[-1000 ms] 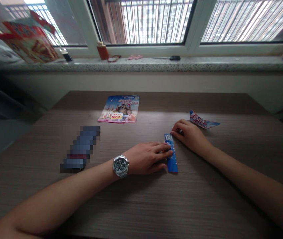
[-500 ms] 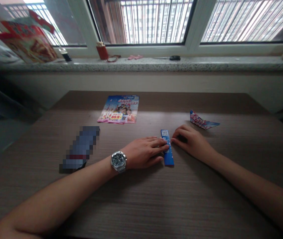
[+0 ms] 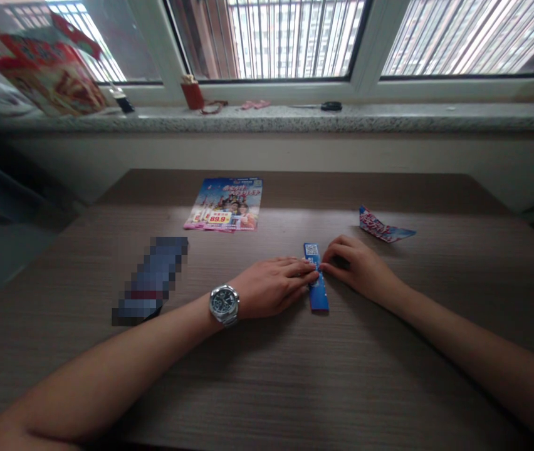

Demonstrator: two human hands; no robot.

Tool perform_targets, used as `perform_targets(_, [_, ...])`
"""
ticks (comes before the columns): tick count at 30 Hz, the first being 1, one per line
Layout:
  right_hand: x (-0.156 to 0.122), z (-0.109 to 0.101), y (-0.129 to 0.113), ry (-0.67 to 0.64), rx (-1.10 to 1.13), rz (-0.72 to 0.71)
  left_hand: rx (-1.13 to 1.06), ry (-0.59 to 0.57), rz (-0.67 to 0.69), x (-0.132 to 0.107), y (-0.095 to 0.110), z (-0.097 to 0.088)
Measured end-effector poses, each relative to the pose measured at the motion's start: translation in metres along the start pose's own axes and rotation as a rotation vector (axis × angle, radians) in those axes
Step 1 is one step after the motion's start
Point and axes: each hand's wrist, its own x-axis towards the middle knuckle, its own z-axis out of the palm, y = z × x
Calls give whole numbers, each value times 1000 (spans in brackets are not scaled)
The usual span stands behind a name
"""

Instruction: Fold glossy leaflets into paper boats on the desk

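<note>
A narrow blue folded leaflet [image 3: 319, 297] with a QR code at its far end lies lengthwise on the table. My left hand [image 3: 274, 285] rests flat from the left, its outstretched fingertips pressing on the middle of the leaflet. On the opposite side, my right hand [image 3: 358, 266] pinches thumb and forefinger together at the leaflet's right edge. Beyond that hand, a second folded leaflet [image 3: 384, 229], printed blue and pink, stands creased in a shallow V. A silver wristwatch [image 3: 224, 304] is on my left wrist.
Several flyers [image 3: 229, 203] are stacked toward the back of the wooden table [image 3: 267, 376]. A pixelated dark flat object [image 3: 151, 282] lies left of my forearm. On the stone windowsill [image 3: 389, 117] are scissors [image 3: 328, 106], a red container [image 3: 192, 94] and a food bag [image 3: 55, 78].
My right hand has shifted slightly left, and its fingertips now meet the leaflet's edge. My left thumb has drawn in closer to its fingers.
</note>
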Motion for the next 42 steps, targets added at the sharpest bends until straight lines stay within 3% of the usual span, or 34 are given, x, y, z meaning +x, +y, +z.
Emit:
perform_targets(28, [-38,-5,-30,-154,42,-43,107,-70,24,3,3,-3])
perform_targets(42, [-48,-5,-34,-151,118,-12,76,-41,17,1,2,-1])
